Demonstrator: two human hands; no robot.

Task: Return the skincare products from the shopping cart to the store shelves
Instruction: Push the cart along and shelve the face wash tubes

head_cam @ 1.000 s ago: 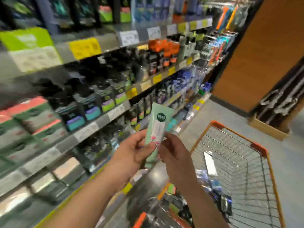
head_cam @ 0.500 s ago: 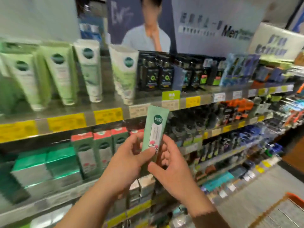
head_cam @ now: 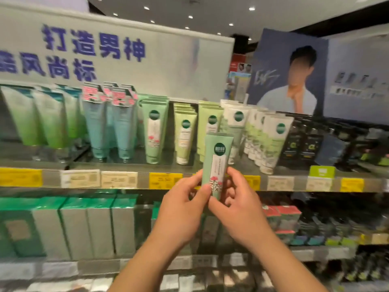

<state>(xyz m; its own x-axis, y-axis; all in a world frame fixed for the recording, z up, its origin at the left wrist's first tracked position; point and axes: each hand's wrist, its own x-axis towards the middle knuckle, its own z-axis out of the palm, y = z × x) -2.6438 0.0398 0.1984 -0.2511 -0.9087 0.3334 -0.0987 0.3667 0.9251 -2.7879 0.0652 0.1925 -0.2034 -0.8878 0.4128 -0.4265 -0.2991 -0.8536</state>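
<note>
Grip: a green tube (head_cam: 216,163) is pinched at its lower end by both hands, with fingers curled round it
Left hand (head_cam: 182,209): its thumb is pressed on the front of the tube, low down
Right hand (head_cam: 237,204): the tube's right edge is held by its fingers (head_cam: 236,175)
Tube: it is held upright, flat end up, in front of the top shelf (head_cam: 210,168), and a dark green dot and pink flowers are seen on it
Same kind of tube (head_cam: 154,131): it is stood on the shelf, up and to the left
Price tags (head_cam: 119,179): yellow and white ones are stuck along the shelf edge
Green boxes (head_cam: 84,226): they are lined up on the shelf below
</note>
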